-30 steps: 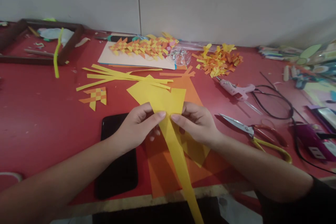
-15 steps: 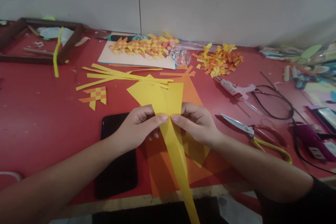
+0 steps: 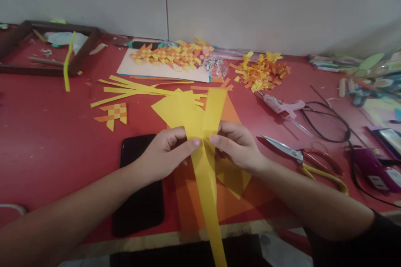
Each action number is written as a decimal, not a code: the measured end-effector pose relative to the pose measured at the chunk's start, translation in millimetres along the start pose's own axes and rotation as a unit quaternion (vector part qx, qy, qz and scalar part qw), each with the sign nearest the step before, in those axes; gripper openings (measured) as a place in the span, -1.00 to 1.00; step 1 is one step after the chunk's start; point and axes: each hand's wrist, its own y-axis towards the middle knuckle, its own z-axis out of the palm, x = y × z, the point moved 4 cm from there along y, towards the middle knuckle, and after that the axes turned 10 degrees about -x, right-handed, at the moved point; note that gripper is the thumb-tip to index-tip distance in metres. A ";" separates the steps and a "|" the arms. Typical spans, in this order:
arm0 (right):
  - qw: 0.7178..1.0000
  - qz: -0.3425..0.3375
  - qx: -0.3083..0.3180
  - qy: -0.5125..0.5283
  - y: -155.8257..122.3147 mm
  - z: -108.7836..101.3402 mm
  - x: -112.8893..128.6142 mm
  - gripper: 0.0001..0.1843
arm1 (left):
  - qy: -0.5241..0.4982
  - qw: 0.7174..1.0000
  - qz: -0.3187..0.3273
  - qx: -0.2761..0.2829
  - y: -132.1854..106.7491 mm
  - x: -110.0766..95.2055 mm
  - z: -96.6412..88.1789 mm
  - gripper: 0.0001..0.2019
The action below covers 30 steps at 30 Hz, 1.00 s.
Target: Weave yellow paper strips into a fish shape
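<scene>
A long yellow paper strip (image 3: 208, 183) hangs down past the table's front edge. At its top it parts in a V into two pieces that meet between my thumbs. My left hand (image 3: 171, 148) pinches the left piece, thumb on top and fingers behind. With thumb and fingers closed, my right hand (image 3: 236, 146) grips the right piece (image 3: 214, 108), whose upper end is blurred. Underneath lie orange paper sheets (image 3: 191, 200) and another yellow piece of paper (image 3: 233, 179). Several cut yellow strips (image 3: 131, 91) lie beyond my hands. A woven yellow-and-orange paper fish (image 3: 115, 112) rests to the left.
A black phone (image 3: 138, 204) lies under my left forearm. Scissors (image 3: 288, 150) and a pink glue gun (image 3: 282, 108) with a black cord are on the right. Woven paper fish (image 3: 169, 55), paper scraps (image 3: 261, 71) and a brown frame (image 3: 40, 71) stand along the back.
The gap at the top of the yellow paper has widened, with the right piece swung up and right. My thumbs are slightly further apart. The hanging end has shifted left.
</scene>
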 end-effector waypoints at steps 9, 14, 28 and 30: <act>0.999 -0.022 0.007 -0.047 -0.9 1.5 0.4 -0.62 | -0.027 0.999 -0.005 -0.028 1.6 5.9 -5.0 -0.77; 0.999 -0.029 -0.005 -0.046 -0.9 1.2 -0.3 -0.64 | -0.033 0.999 -0.010 -0.035 1.3 5.6 -6.0 -0.77; 0.998 0.024 -0.048 0.019 3.1 -4.5 -7.4 -0.69 | 0.006 0.998 -0.022 0.050 -0.4 2.5 1.7 -0.70; 0.998 0.049 -0.024 0.030 2.1 -2.4 -8.5 -0.69 | 0.002 0.999 -0.016 0.032 -0.2 1.9 0.2 -0.71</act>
